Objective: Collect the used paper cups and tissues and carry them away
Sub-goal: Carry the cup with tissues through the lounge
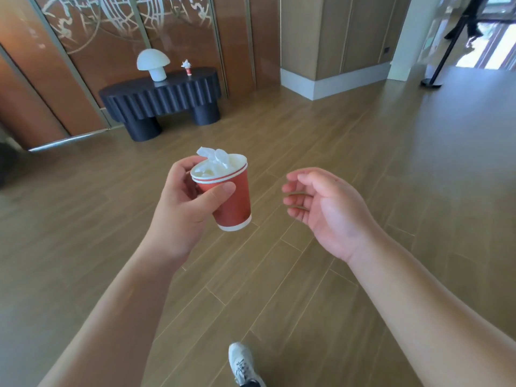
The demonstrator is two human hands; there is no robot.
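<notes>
Cups (233,199) in left hand (181,208), tilted

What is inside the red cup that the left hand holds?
White crumpled tissue fills the red cup held by the left hand and sticks out above its rim. Anything beneath the tissue is covered.
</notes>
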